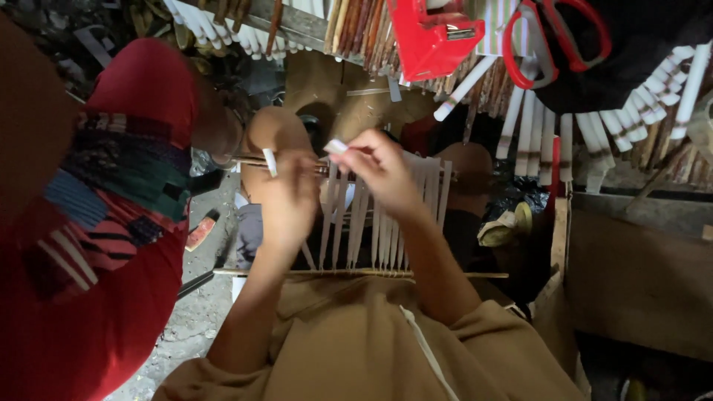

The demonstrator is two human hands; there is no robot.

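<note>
White paper strips (pixel 386 223) on thin sticks (pixel 356 273), right hand (pixel 382 169) pinching one, left hand (pixel 286 197) gripping sticks.

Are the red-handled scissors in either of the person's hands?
No, the red-handled scissors lie at the top right, apart from both hands.

Tape dispenser (pixel 431 37) left of scissors (pixel 557 33); paper strips (pixel 386 223) below both.

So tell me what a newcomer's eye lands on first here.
The two hands at centre: the left hand holds thin sticks, the right hand pinches a white paper strip above hanging strips. At top, a red tape dispenser and red-handled scissors.
</note>
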